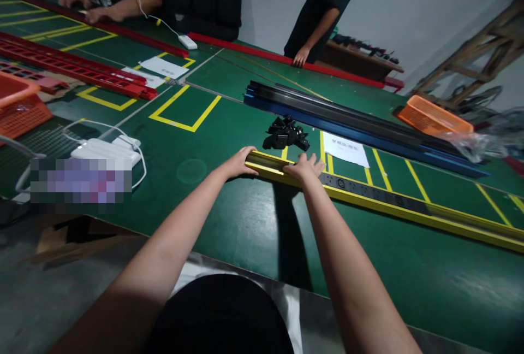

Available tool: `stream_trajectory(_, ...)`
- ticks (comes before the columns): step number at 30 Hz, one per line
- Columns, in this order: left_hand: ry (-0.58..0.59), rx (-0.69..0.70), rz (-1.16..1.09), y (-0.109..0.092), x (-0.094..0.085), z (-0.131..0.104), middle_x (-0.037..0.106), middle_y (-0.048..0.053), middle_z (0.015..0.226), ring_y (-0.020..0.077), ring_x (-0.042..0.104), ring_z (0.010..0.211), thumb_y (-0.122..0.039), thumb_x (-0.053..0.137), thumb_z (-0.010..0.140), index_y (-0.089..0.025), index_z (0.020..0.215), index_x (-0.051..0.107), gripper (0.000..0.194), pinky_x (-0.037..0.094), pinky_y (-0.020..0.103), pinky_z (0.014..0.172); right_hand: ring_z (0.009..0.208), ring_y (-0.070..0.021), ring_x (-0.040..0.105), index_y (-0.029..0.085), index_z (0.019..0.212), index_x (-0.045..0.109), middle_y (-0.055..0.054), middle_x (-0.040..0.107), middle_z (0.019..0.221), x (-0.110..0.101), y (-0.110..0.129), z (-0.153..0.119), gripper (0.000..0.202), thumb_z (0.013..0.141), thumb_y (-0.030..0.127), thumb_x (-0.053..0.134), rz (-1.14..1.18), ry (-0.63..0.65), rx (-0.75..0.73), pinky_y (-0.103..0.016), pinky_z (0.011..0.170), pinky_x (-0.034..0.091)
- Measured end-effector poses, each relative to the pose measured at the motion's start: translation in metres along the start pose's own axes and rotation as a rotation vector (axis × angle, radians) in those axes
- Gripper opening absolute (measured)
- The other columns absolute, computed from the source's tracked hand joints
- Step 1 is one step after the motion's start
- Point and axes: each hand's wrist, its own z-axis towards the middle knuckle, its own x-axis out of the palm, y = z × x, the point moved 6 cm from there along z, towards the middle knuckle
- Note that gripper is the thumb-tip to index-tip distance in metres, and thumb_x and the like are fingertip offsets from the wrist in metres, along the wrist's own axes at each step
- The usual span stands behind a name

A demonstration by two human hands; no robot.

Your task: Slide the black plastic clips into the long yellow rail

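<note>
A long yellow rail (368,196) with an open channel lies across the green table, running from the middle to the right edge. Black socket strip (360,189) sits in its channel to the right of my hands. My left hand (239,163) is closed round the rail's left end. Over the channel, at the left end of the black strip, my right hand (306,168) rests with fingers spread; its palm side is hidden. A pile of small black parts (286,134) lies just beyond the rail.
Black and blue rails (327,119) lie beyond, near an orange basket (436,114). A labelled paper (346,149) is on the table (245,217). Red rails (82,67) and a white power adapter (104,149) stand left. Two other people work across the table.
</note>
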Motion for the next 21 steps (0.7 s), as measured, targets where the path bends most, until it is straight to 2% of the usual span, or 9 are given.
stream_trajectory(2, 0.004, -0.002, 0.009, 0.002, 0.001, 0.000, 0.050, 0.009, 0.117, 0.0246, 0.049, 0.109, -0.033, 0.081, 0.044, -0.020, 0.115, 0.049, 0.078, 0.039, 0.042, 0.099, 0.131, -0.0436, 0.013, 0.016, 0.118, 0.052, -0.018, 0.028, 0.141, -0.004, -0.040, 0.007, 0.074, 0.053, 0.047, 0.067, -0.020, 0.008, 0.096, -0.057, 0.105, 0.005)
stream_trajectory(4, 0.003, -0.006, 0.008, 0.005, 0.001, 0.000, 0.050, 0.009, 0.116, 0.0240, 0.050, 0.108, -0.034, 0.081, 0.045, -0.020, 0.116, 0.048, 0.079, 0.040, 0.041, 0.099, 0.131, -0.0434, 0.014, 0.018, 0.117, 0.052, -0.017, 0.029, 0.141, -0.007, -0.069, 0.011, 0.075, 0.051, 0.049, 0.068, -0.023, 0.003, 0.158, -0.056, 0.105, 0.005)
stream_trajectory(6, 0.000, -0.010, 0.009, 0.006, 0.002, 0.000, 0.050, 0.008, 0.116, 0.0236, 0.050, 0.107, -0.033, 0.081, 0.045, -0.021, 0.117, 0.048, 0.080, 0.040, 0.041, 0.099, 0.131, -0.0434, 0.016, 0.019, 0.116, 0.053, -0.016, 0.030, 0.141, -0.009, -0.087, 0.014, 0.075, 0.050, 0.050, 0.069, -0.009, -0.009, 0.195, -0.058, 0.104, 0.007)
stream_trajectory(9, -0.007, -0.015, 0.018, 0.005, 0.002, -0.001, 0.050, 0.008, 0.116, 0.0238, 0.050, 0.108, -0.032, 0.081, 0.045, -0.021, 0.117, 0.048, 0.080, 0.040, 0.041, 0.099, 0.130, -0.0411, 0.021, 0.021, 0.117, 0.052, -0.016, 0.032, 0.139, -0.012, -0.096, 0.017, 0.076, 0.050, 0.050, 0.071, -0.015, -0.029, 0.175, -0.058, 0.102, 0.011)
stream_trajectory(13, -0.017, -0.026, -0.031, 0.001, 0.002, -0.004, 0.050, 0.010, 0.120, 0.0252, 0.050, 0.111, -0.036, 0.081, 0.045, -0.020, 0.118, 0.049, 0.081, 0.038, 0.042, 0.101, 0.125, -0.0330, 0.033, 0.022, 0.124, 0.048, -0.014, 0.045, 0.130, -0.015, -0.082, 0.019, 0.073, 0.060, 0.054, 0.066, -0.045, 0.010, -0.049, -0.051, 0.103, 0.017)
stream_trajectory(16, -0.037, -0.055, -0.222, 0.004, -0.001, -0.005, 0.051, 0.011, 0.123, 0.0251, 0.051, 0.112, -0.040, 0.080, 0.047, -0.021, 0.121, 0.049, 0.082, 0.039, 0.042, 0.100, 0.118, -0.0259, 0.043, 0.019, 0.122, 0.049, -0.012, 0.053, 0.121, -0.017, -0.061, 0.020, 0.061, 0.074, 0.056, 0.053, 0.116, 0.045, -0.217, -0.042, 0.100, 0.027)
stream_trajectory(18, -0.119, -0.075, -0.423, 0.011, -0.007, -0.005, 0.053, 0.013, 0.123, 0.0228, 0.053, 0.110, -0.049, 0.073, 0.057, -0.019, 0.123, 0.046, 0.077, 0.041, 0.040, 0.097, 0.114, -0.0218, 0.047, 0.019, 0.121, 0.050, -0.010, 0.056, 0.120, -0.018, -0.042, 0.023, 0.052, 0.080, 0.051, 0.048, 0.232, 0.028, -0.304, -0.037, 0.098, 0.030)
stream_trajectory(21, -0.366, -0.151, -0.649, 0.031, -0.023, -0.005, 0.056, 0.014, 0.117, 0.0157, 0.058, 0.098, -0.055, 0.055, 0.073, -0.017, 0.123, 0.042, 0.064, 0.044, 0.037, 0.092, 0.115, -0.0205, 0.046, 0.019, 0.123, 0.049, -0.009, 0.054, 0.123, -0.016, -0.008, 0.031, 0.048, 0.080, 0.039, 0.052, 0.257, -0.013, -0.390, -0.035, 0.099, 0.031)
